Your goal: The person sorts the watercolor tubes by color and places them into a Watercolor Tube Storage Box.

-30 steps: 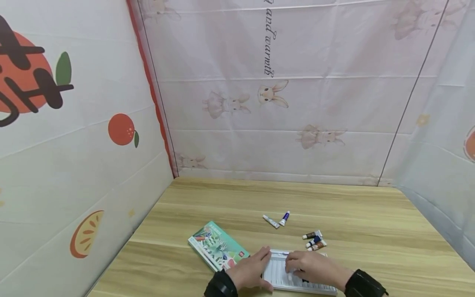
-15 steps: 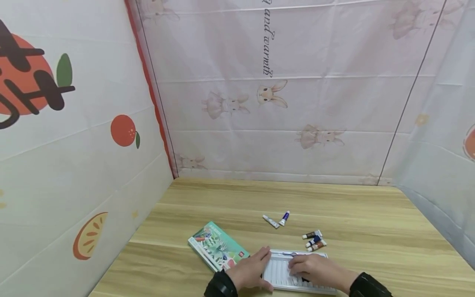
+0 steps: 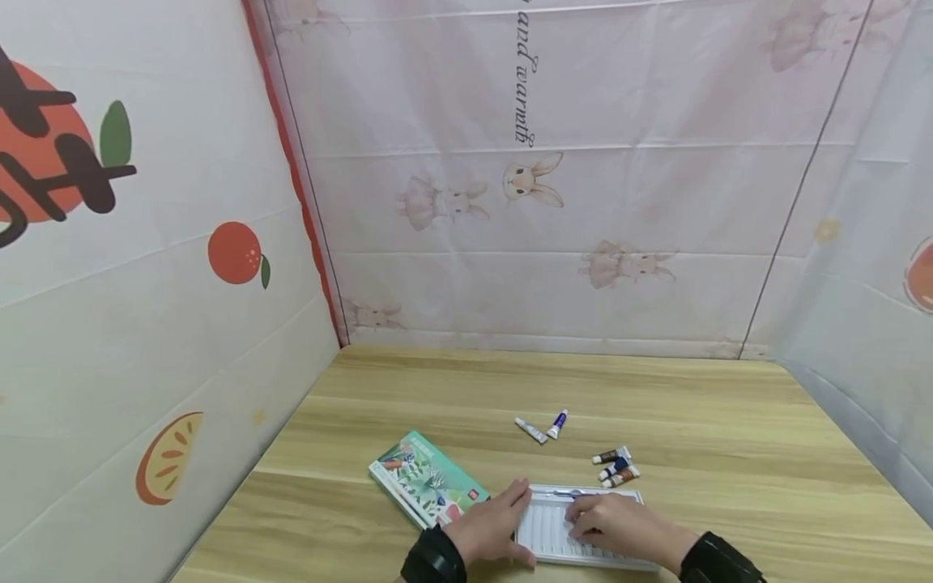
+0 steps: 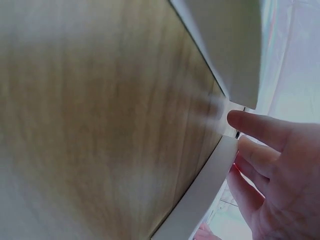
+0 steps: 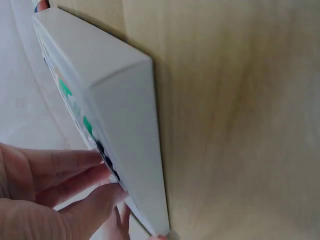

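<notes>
A white ribbed tray [image 3: 539, 526] lies flat on the table at the front, in the head view. My left hand [image 3: 490, 525] rests along its left edge, fingers fairly straight and thumb by the near corner. In the left wrist view its fingertips touch the tray's white side wall [image 4: 202, 192]. Over the middle of the tray, my right hand [image 3: 619, 526] bends its thumb and fingers together. The right wrist view shows that hand [image 5: 55, 185] pinching a small whitish piece, apparently a paint tube, mostly hidden by the fingers. Green and black bits [image 5: 87, 125] show along the tray's top.
A flat teal box [image 3: 430, 478] with plant pictures lies left of the tray. Behind it are two small paint tubes [image 3: 530, 430], one pale and one purple. Three darker paint tubes [image 3: 615, 467] lie behind the tray's right part. Printed cloth walls [image 3: 619, 186] enclose the wooden table [image 3: 692, 429].
My right hand has shifted slightly to the right over the tray, and the dark spot under its fingers no longer shows. My left hand stays at the tray's edge. The head view tilts slightly.
</notes>
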### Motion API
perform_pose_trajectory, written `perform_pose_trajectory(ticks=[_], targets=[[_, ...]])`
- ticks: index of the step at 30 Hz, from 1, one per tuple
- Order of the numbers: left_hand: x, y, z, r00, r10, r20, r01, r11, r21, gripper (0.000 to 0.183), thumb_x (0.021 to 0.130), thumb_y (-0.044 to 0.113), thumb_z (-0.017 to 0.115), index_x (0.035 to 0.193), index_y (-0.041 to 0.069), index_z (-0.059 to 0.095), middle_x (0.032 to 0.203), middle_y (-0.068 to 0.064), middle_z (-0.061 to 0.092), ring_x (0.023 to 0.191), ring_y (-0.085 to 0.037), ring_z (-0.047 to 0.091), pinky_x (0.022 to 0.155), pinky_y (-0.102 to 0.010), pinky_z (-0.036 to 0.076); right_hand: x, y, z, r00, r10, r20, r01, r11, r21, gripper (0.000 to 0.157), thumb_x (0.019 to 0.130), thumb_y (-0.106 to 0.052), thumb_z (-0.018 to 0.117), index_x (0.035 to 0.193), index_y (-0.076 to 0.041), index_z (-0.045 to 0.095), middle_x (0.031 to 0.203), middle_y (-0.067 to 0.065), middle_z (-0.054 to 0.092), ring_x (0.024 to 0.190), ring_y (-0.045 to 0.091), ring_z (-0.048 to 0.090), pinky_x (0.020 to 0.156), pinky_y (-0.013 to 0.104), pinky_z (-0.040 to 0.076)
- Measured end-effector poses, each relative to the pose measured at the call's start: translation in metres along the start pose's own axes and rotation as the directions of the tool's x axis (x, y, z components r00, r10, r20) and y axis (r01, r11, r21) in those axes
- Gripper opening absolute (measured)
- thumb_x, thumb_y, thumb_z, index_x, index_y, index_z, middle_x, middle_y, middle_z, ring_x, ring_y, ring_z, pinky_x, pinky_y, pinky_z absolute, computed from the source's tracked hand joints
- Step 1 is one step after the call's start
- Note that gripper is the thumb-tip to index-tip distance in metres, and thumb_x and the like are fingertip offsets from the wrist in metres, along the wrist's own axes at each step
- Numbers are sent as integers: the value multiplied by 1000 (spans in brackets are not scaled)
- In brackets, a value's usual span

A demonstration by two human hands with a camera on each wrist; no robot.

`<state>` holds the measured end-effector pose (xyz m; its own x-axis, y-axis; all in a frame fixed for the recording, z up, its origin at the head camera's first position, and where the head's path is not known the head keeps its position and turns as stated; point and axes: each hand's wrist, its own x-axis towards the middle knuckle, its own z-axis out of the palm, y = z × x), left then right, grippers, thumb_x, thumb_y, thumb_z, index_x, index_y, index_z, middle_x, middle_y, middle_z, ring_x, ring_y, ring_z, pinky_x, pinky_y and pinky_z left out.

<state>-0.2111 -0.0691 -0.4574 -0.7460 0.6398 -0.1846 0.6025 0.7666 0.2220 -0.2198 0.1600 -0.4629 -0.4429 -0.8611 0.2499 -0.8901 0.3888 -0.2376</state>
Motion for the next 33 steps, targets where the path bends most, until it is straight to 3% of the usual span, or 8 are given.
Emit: perform_pose_trajectory(ticks=[3, 8, 13, 17, 22, 26, 29, 33], targets=[[1, 0, 1, 1000, -2, 5, 2, 1000, -10, 88, 61, 61, 46, 128, 7, 27, 134, -4, 16, 119, -14, 15, 89, -26, 28, -1, 2, 0, 998, 49, -40, -48, 998, 35, 13, 73, -10, 60, 85, -13, 65, 93, -5, 55, 83, 4, 51, 64, 16, 43], [1, -1, 5, 1000, -11, 17, 12, 1000, -24, 89, 59, 62, 46, 128, 9, 27, 134, -3, 15, 119, -13, 15, 89, -26, 29, -7, 6, 2, 981, 111, -158, -123, 990, -66, 16, 71, -6, 61, 86, -12, 64, 87, -5, 56, 80, 7, 52, 63, 21, 45], [0, -3, 5, 1000, -15, 5, 15, 1000, -19, 89, 60, 61, 47, 128, 9, 27, 134, -4, 16, 119, -13, 17, 88, -26, 30, -9, 7, 6, 988, 70, -135, -90, 985, -150, 18, 70, -7, 61, 86, -13, 64, 87, -4, 57, 82, 9, 52, 66, 23, 44], [-1, -4, 3, 1000, -7, -7, 7, 1000, -12, 88, 60, 61, 47, 128, 8, 28, 134, -5, 17, 119, -14, 17, 88, -26, 30, -1, 10, 3, 984, 90, -154, -113, 982, -149, 16, 70, -6, 61, 84, -13, 64, 85, -5, 57, 80, 8, 52, 64, 22, 45], [0, -3, 2, 1000, 11, -12, -11, 1000, 9, 88, 61, 61, 47, 128, 7, 28, 134, -5, 17, 119, -14, 17, 87, -26, 31, 29, 28, -9, 972, 164, -166, -187, 974, -132, 19, 70, -1, 56, 85, -10, 63, 84, -3, 56, 75, 8, 53, 60, 18, 44], [2, -4, 1, 1000, 30, 1, -30, 999, 16, 86, 63, 61, 46, 128, 7, 28, 133, -4, 18, 118, -13, 18, 84, -23, 34, 68, 51, -10, 955, 239, -175, -268, 948, -169, 21, 68, 2, 56, 87, -6, 62, 81, 2, 56, 70, 13, 53, 59, 23, 44], [2, -6, 0, 999, 44, 29, -45, 999, 8, 82, 67, 59, 44, 129, 8, 27, 134, -3, 16, 119, -11, 16, 85, -22, 32, 97, 64, -5, 923, 319, -214, -361, 911, -201, 20, 66, 1, 59, 85, -4, 60, 76, 4, 55, 66, 17, 53, 56, 27, 43], [4, -7, 0, 996, 58, 64, -59, 998, 4, 76, 72, 55, 42, 130, 9, 24, 134, -1, 14, 119, -8, 11, 88, -21, 29, 120, 77, 6, 877, 420, -232, -467, 860, -208, 11, 66, -2, 61, 76, -2, 56, 67, 5, 52, 59, 18, 51, 51, 28, 41]])
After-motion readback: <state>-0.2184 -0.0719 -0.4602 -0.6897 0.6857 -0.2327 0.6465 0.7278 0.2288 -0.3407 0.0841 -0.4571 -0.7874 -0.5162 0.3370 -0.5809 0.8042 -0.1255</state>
